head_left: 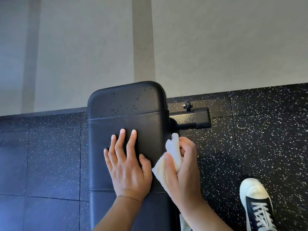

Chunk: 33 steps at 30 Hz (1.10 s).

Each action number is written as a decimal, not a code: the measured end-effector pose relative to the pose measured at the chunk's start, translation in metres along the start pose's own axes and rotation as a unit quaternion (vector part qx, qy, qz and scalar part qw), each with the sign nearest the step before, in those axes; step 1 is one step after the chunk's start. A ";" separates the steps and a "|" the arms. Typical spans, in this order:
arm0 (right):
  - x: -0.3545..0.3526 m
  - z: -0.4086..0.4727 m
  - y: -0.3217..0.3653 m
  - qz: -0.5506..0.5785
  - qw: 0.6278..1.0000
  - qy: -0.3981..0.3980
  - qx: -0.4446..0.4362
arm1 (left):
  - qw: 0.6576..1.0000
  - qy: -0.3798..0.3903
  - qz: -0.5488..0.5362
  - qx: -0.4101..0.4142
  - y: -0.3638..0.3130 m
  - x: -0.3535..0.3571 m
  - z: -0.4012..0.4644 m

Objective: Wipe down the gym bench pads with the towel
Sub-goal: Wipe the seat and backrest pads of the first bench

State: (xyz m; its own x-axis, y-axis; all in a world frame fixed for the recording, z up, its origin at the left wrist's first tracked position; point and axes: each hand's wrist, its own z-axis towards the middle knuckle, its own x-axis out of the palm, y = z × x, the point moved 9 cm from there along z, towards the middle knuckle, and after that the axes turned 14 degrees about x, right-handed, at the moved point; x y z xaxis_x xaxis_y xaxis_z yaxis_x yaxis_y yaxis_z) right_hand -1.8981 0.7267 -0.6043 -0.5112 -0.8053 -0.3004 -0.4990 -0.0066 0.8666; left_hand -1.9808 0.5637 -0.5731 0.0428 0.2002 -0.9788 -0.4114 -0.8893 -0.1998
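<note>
Droplets (123,104) speckle the far end of the bench pad (126,124), beyond a stitched seam, and that wet patch is what the coming stroke turns on. It lies ahead of both hands, up the pad's long axis, which runs straight away from the person toward the wall (100,47).

Right hand (181,165) has its grip closed around a bunched white towel (168,164), thumb over the cloth and fingers curled behind it. Towel and hand sit at the pad's right edge, the cloth pressed against the side of the padding rather than flat on top. From that grip the droplets are forward and to the left, past the seam.

Left hand (128,165) lies flat on top of the pad with fingers spread wide, holding nothing; it looks to be bracing. Its fingertips reach nearer to the wet end than the towel does, but the cloth is in the right hand, so the right hand likely has to swing up over the edge and push along the pad's length.

Beyond the right grip, the bench's metal foot bar (191,119) juts sideways over the speckled rubber floor (250,139). A sneaker (256,204) stands on that floor behind and to the right of it.
</note>
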 end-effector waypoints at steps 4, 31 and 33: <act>0.004 0.010 0.010 -0.008 1.000 -0.016 -0.018 | 1.000 -0.002 -0.005 0.002 -0.001 -0.001 0.000; 0.007 0.059 0.027 -0.039 0.999 -0.032 -0.021 | 1.000 0.007 -0.002 -0.002 0.000 -0.001 0.000; 0.004 0.033 0.019 -0.049 0.998 -0.019 -0.033 | 1.000 0.010 -0.003 -0.004 0.000 0.000 0.001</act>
State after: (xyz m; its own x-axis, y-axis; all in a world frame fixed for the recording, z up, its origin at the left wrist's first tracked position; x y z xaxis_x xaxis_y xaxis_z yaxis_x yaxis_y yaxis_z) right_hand -1.9324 0.7431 -0.6025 -0.4899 -0.7753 -0.3986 -0.5008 -0.1240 0.8566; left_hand -1.9815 0.5641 -0.5733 0.0629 0.1980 -0.9782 -0.4046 -0.8909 -0.2064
